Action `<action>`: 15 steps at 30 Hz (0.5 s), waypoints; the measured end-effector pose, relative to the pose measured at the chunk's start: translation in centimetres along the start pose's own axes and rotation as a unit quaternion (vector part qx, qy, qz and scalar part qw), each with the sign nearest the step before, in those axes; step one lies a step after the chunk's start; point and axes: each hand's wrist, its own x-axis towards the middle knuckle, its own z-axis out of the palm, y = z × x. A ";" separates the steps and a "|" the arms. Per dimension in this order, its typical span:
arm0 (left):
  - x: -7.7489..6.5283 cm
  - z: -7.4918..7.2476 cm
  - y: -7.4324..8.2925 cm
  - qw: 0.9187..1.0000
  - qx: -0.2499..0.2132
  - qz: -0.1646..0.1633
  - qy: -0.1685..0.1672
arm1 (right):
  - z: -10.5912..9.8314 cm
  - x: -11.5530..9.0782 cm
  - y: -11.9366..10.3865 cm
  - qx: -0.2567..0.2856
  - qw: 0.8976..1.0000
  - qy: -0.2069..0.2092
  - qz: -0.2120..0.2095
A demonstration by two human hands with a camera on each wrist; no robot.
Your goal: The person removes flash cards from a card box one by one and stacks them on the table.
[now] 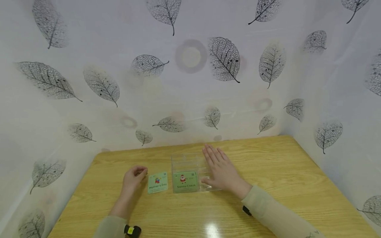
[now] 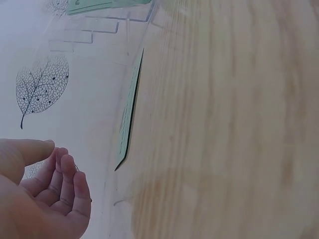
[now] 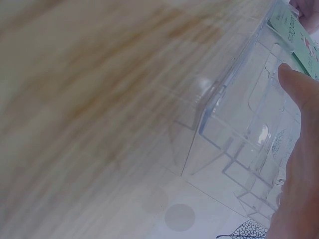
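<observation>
A clear plastic box [image 1: 185,158] with stepped edges stands on the table. Green cards lie in it, the top one a Santa Claus card [image 1: 186,181]. My right hand [image 1: 221,173] rests along the box's right side with fingers straight; in the right wrist view the thumb reaches across the clear plastic [image 3: 244,134]. To the left of the box lies a green Mother's Day card [image 1: 158,182], flat on the wood. My left hand [image 1: 134,178] is just left of that card, its fingers loosely bent and holding nothing, with thumb and fingertips close together in the left wrist view.
The wooden table [image 1: 178,215] meets a pale wall covering [image 1: 190,92] with leaf prints at the back and on both sides. Dark bands with small devices are worn at both wrists, the left one [image 1: 132,230] lying close over the table.
</observation>
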 end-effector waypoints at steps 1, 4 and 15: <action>-0.1 0.1 0.0 1.000 -0.003 0.002 0.000 | 0.0 0.0 0.0 0.000 1.000 0.001 0.000; -0.2 0.2 0.1 1.000 -0.014 0.007 0.001 | 0.0 -0.1 0.0 -0.003 1.000 0.003 -0.001; -0.7 0.9 0.5 1.000 -0.024 0.004 0.003 | 0.0 0.0 -0.1 0.000 1.000 0.004 -0.001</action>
